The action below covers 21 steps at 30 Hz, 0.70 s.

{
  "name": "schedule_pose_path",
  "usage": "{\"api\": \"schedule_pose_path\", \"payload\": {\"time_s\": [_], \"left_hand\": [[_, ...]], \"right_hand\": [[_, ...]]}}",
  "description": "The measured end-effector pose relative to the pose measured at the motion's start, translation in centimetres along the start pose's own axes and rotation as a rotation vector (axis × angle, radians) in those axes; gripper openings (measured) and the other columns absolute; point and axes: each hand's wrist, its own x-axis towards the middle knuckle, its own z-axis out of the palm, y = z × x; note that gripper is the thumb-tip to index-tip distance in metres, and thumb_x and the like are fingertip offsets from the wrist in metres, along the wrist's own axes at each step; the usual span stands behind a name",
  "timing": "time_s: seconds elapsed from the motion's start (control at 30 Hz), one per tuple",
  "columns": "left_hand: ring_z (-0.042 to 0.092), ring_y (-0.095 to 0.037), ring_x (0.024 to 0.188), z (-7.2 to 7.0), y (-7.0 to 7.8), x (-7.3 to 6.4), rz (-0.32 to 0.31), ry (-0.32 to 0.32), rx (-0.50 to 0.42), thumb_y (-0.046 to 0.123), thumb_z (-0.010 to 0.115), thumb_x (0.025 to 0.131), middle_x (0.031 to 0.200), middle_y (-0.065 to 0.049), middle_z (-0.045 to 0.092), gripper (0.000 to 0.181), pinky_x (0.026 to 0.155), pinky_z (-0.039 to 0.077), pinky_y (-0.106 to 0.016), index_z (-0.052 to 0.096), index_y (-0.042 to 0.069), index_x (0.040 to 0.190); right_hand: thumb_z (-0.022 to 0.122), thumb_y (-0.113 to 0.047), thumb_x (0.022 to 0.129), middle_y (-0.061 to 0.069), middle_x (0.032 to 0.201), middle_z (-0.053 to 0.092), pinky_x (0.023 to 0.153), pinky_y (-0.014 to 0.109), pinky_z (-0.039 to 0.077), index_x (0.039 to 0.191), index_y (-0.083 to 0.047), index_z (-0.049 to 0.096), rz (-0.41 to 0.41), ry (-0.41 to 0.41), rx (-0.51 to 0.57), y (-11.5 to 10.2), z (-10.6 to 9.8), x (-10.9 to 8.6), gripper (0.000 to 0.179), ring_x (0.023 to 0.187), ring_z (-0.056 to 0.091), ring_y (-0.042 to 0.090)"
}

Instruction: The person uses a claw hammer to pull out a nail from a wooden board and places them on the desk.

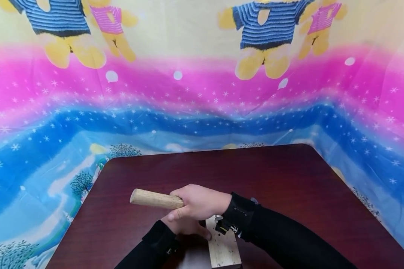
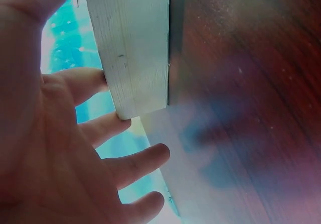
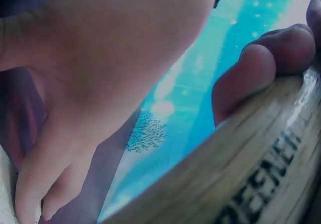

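My right hand [image 1: 202,201] grips a thick pale wooden handle [image 1: 155,198]. The bare rounded end points left in the head view; the other end is hidden behind the hand. Dark printed letters run along this handle [image 3: 261,179] in the right wrist view. Below it, my left hand [image 1: 185,225] is at a pale wooden block [image 1: 225,252] with small dark spots on its top. The thumb touches the block's left edge. In the left wrist view, my left hand [image 2: 65,138] has its fingers spread, and two fingertips meet the edge of the block [image 2: 133,53].
The dark red-brown table [image 1: 272,179] has rounded far corners. A printed cloth [image 1: 202,86] with bears and snowflakes hangs around its back and sides. Each black sleeve [image 1: 282,228] has a small device strapped at the wrist.
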Motion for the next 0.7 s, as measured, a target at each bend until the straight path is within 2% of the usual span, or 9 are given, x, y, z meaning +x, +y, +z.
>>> {"api": "schedule_pose_path", "payload": {"time_s": [0.07, 0.2, 0.3, 0.37, 0.53, 0.7], "left_hand": [[0.060, -0.005, 0.105, -0.4, 0.3, -0.1, 0.033, 0.005, -0.046, 0.042, 0.092, 0.078, 0.113, -0.001, 0.073, 0.069, 0.098, 0.048, -0.023, 0.067, -0.002, 0.125], [0.056, 0.001, 0.100, -0.7, 0.4, -0.1, 0.048, 0.015, -0.106, 0.035, 0.092, 0.079, 0.107, 0.001, 0.071, 0.065, 0.093, 0.046, -0.020, 0.065, -0.003, 0.124], [0.055, 0.002, 0.097, -0.6, 0.3, 0.0, 0.062, 0.046, -0.153, 0.031, 0.093, 0.078, 0.108, 0.000, 0.068, 0.067, 0.089, 0.046, -0.019, 0.061, -0.004, 0.126], [0.056, 0.002, 0.098, -0.5, 0.2, 0.0, 0.084, 0.076, -0.146, 0.031, 0.094, 0.077, 0.109, -0.001, 0.070, 0.069, 0.089, 0.047, -0.019, 0.061, -0.004, 0.126], [0.054, 0.004, 0.094, 0.1, 0.1, 0.0, 0.056, 0.122, -0.179, 0.032, 0.095, 0.075, 0.106, -0.001, 0.067, 0.067, 0.086, 0.047, -0.018, 0.059, -0.002, 0.120], [0.047, 0.011, 0.082, 0.6, 0.4, -0.3, 0.008, 0.136, -0.348, 0.019, 0.089, 0.084, 0.095, 0.001, 0.058, 0.046, 0.077, 0.046, -0.016, 0.057, -0.001, 0.111]], "right_hand": [[0.072, -0.039, 0.105, -0.010, 0.077, 0.041, 0.071, 0.018, 0.035, 0.106, -0.017, 0.066, 0.000, 0.006, -0.004, 0.1, 0.0, 0.2, 0.023, 0.070, 0.040, 0.003], [0.073, -0.041, 0.104, -0.011, 0.075, 0.040, 0.069, 0.018, 0.035, 0.102, -0.018, 0.064, 0.001, 0.014, -0.013, 0.0, 0.0, 0.5, 0.024, 0.068, 0.040, 0.003], [0.074, -0.042, 0.104, -0.012, 0.074, 0.039, 0.067, 0.018, 0.036, 0.101, -0.018, 0.064, 0.005, 0.014, -0.007, 0.0, 0.0, 0.7, 0.026, 0.068, 0.040, 0.003], [0.074, -0.042, 0.104, -0.012, 0.074, 0.040, 0.067, 0.018, 0.036, 0.102, -0.018, 0.065, 0.007, 0.015, -0.008, 0.0, 0.1, 0.8, 0.025, 0.068, 0.041, 0.003], [0.073, -0.041, 0.105, -0.012, 0.076, 0.043, 0.069, 0.018, 0.037, 0.106, -0.016, 0.066, 0.001, 0.024, -0.014, -0.3, 0.3, 1.2, 0.026, 0.070, 0.044, 0.003], [0.073, -0.042, 0.104, -0.012, 0.074, 0.039, 0.067, 0.018, 0.036, 0.101, -0.017, 0.063, 0.022, 0.019, -0.011, -0.5, 0.8, 1.7, 0.027, 0.068, 0.042, 0.004]]}}
